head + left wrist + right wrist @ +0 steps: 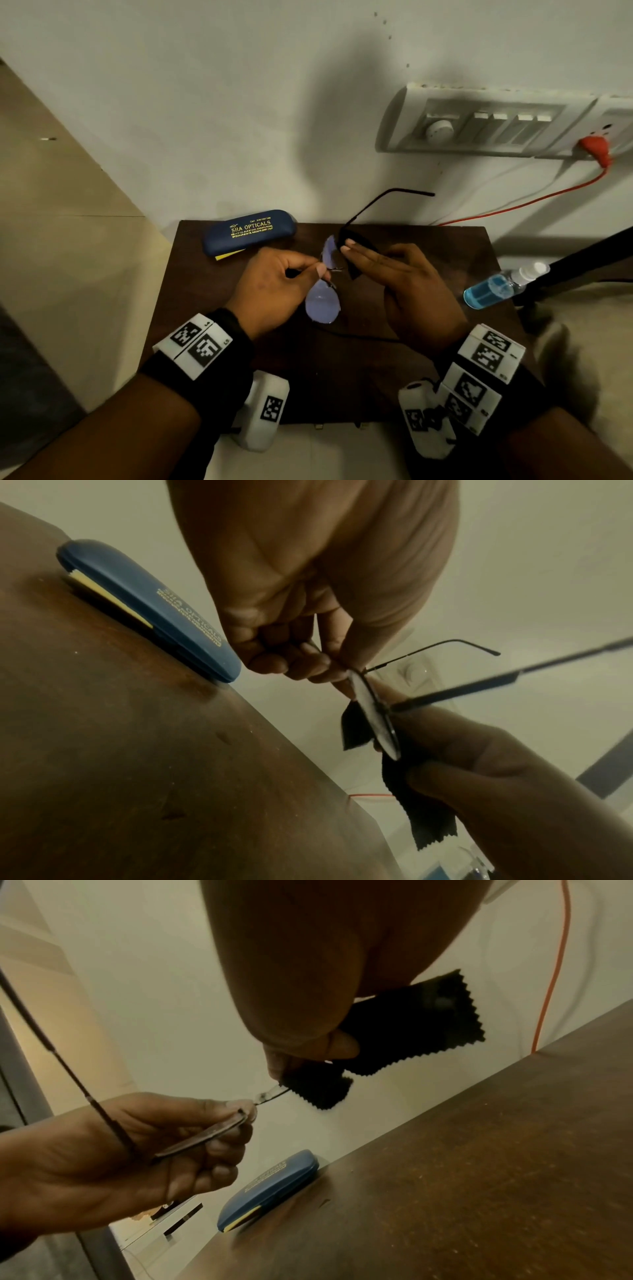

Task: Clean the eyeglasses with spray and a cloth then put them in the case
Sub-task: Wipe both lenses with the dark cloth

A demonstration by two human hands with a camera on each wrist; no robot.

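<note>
Above a dark wooden table (376, 359) I hold thin black-framed eyeglasses (322, 301) with bluish lenses. My left hand (318, 270) pinches the frame at the bridge, seen from below (308, 666). With thumb and fingers, my right hand (347, 246) pinches a black cloth (352, 270) around the far lens. The zigzag edges of the cloth (411, 1026) hang below that hand (308, 1047). One temple arm sticks up toward the wall. The blue glasses case (248, 231) lies closed at the table's back left. A spray bottle (496, 286) of blue liquid lies on its side at the right edge.
A yellow cloth (229, 255) pokes out under the case. The wall right behind the table carries a switchboard (479, 123) with a red plug (596, 150) and a red cable running down. A black pole (575, 267) slants in beside the bottle.
</note>
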